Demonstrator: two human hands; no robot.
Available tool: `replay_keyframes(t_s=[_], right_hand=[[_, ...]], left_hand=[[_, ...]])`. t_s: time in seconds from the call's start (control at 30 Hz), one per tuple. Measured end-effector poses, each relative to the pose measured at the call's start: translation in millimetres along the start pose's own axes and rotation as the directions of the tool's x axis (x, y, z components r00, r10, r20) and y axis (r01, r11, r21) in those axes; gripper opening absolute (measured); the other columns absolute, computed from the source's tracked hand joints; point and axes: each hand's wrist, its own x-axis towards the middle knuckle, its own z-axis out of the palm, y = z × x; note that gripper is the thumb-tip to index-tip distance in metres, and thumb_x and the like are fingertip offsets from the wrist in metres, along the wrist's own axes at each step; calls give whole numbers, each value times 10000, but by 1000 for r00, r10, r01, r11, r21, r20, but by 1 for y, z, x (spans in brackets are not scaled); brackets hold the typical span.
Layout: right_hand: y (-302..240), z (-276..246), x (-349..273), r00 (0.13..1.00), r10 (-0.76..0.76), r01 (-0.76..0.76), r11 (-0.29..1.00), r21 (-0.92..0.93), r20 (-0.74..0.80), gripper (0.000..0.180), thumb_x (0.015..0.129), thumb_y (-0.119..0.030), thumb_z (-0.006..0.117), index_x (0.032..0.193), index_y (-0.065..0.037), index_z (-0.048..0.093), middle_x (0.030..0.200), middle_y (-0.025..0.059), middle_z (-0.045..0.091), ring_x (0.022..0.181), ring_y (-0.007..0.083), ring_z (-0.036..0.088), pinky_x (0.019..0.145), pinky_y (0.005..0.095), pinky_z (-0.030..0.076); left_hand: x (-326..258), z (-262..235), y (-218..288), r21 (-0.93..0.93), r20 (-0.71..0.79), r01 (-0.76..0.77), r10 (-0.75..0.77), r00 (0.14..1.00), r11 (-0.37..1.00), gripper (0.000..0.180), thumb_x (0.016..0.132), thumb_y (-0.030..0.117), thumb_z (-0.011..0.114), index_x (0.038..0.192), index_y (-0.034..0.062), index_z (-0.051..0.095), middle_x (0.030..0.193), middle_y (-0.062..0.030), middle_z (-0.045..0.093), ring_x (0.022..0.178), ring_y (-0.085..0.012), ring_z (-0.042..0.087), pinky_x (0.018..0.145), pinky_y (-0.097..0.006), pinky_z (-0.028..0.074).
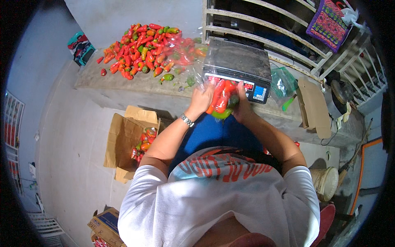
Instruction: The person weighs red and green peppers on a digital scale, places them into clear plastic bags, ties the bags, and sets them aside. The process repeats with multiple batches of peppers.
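Observation:
Between my two hands is a clear plastic bag of peppers, mostly red with green ones at the bottom. My left hand grips the bag's left side, its upper plastic flaring loosely toward the pile. On the right side, my right hand is closed round the bag, with the thumb up by the scale's display. Just beyond the bag stands a black digital scale with a lit red readout and blue keypad. A large heap of red, orange and green peppers lies on the concrete ledge left of the scale.
An open cardboard box holding peppers stands on the floor at left. Right of the scale lie a clear green-tinted bag, a green-handled tool and a cardboard piece. White metal bars rise behind. A pale bucket sits at right.

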Motion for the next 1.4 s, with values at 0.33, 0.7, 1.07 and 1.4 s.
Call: replay_keyframes(t_s=[0.33,0.7,1.07,1.4], right_hand=[[22,-24,-19,898,432,-438,866,241,82,200,824,-293,563,890,-105,544,662,16,550,474,144,523,399,232,441],[-30,3,-11,769,-138,462,-554,-693,624,740,564,-190,722,1217,-68,396,1246,150,393,1190,310,347,971,453,262],[-9,-8,-21,949,286,-308,932,191,136,730,707,-542,583,1258,-101,400,1263,165,422,1161,312,415,919,499,350],[-26,-5,-20,819,-207,574,251,-780,536,667,705,-436,662,1243,-128,417,1191,108,488,1064,299,488,901,442,371]], left_hand=[[6,-25,0,299,154,-476,451,879,827,144,777,160,525,761,22,561,697,-133,532,643,-345,510,610,-404,436],[-11,-14,-6,-503,441,691,-533,722,519,334,896,342,466,895,31,589,752,-52,600,692,-114,544,593,-263,436],[0,-18,12,260,-39,-351,373,927,900,101,769,96,519,762,2,555,757,-183,530,752,-357,516,655,-409,425],[-13,-9,7,-361,529,814,-619,581,455,270,882,171,459,1107,48,543,936,-116,617,833,-183,599,694,-321,480]])
